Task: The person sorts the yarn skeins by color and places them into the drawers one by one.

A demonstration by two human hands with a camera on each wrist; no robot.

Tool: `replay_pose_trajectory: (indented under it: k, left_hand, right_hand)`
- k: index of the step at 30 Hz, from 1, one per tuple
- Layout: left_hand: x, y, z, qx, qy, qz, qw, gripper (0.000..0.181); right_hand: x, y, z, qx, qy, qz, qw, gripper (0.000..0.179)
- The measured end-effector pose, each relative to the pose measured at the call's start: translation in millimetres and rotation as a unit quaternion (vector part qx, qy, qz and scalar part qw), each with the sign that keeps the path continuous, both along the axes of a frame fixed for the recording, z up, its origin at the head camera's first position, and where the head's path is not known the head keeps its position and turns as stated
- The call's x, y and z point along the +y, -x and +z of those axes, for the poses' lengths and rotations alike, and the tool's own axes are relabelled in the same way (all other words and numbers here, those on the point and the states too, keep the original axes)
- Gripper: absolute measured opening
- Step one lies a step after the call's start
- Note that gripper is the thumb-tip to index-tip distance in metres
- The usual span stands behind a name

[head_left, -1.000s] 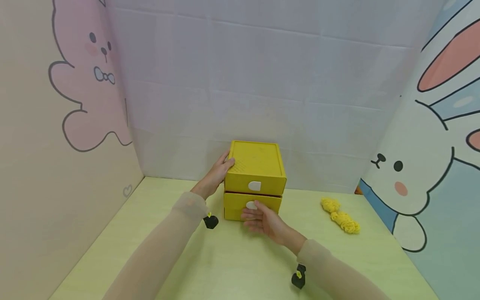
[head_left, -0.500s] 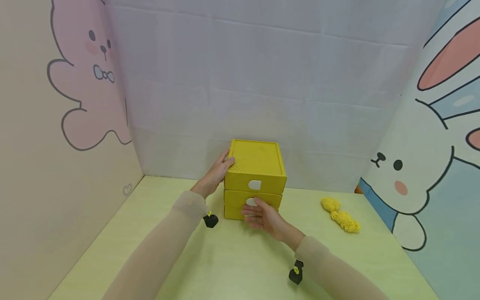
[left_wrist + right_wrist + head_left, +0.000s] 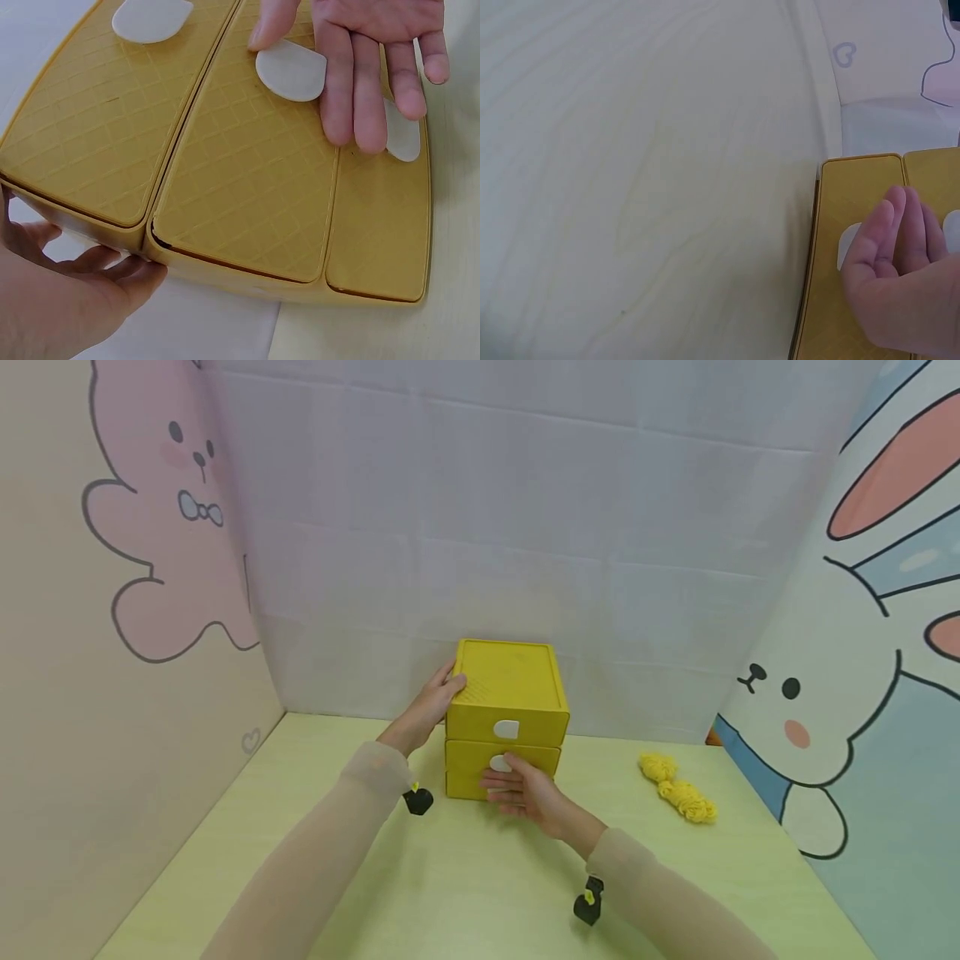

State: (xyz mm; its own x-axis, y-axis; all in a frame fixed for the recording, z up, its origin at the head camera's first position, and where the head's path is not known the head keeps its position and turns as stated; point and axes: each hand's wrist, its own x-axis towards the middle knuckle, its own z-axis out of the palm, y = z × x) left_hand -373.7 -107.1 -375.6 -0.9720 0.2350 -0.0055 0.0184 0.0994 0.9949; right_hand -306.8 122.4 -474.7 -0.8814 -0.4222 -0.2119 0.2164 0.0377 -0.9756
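Observation:
A yellow drawer box (image 3: 510, 672) with three stacked drawers stands at the back of the table, each front bearing a white pull tab. My left hand (image 3: 426, 708) grips its upper left side, thumb over the top edge; in the left wrist view, those fingers (image 3: 124, 274) bend against the side wall. In front of the box is my right hand (image 3: 542, 797), its fingers extended and holding nothing. Its thumb touches the front by the middle drawer's tab (image 3: 291, 73), while the fingers partly cover the bottom drawer's tab (image 3: 405, 135). All drawers look flush.
Two joined bundles of yellow yarn (image 3: 682, 797) lie on the pale table (image 3: 465, 893), to the right of the box. A white cloth wall (image 3: 360, 568) rises close behind it. Side panels with a pink bear (image 3: 161, 527) and a white rabbit (image 3: 825, 718) flank the table.
The middle drawer has moved inward: the dark gap above it has closed. My right hand has shifted slightly forward with it. My left hand stays on the box.

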Motion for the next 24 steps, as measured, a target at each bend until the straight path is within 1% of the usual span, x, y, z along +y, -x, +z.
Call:
replay_pose_trajectory:
  k: [6,8,14,18,21,24]
  left_hand:
    - [1.5,0.5,0.8,0.003,0.006,0.005,1.0,0.069]
    - [2.8,1.2,0.4,0.003,0.007,0.005,1.0,0.069]
    - [3.1,2.9,-2.9,0.004,0.005,0.006,1.0,0.069]
    - [2.5,2.9,-4.1,0.011,0.003,0.004,0.9999,0.068]
    - [2.2,3.3,-3.5,0.017,0.005,0.001,0.9998,0.068]
    - [2.7,2.9,-3.9,0.019,0.006,0.001,0.9998,0.067]
  right_hand:
    - [-1.7,0.6,4.3,-0.013,0.005,-0.021,0.9997,0.073]
    - [-0.5,1.3,3.4,-0.011,0.004,-0.02,0.9997,0.073]
    - [2.6,3.2,-1.1,-0.005,0.0,-0.001,1.0,0.076]
    - [5.2,3.3,-3.1,-0.01,-0.003,0.011,0.9999,0.078]
    - [7.4,2.1,-1.8,-0.007,-0.003,0.018,0.9998,0.08]
    - [10.9,-2.1,-0.6,-0.005,-0.004,0.025,0.9997,0.08]
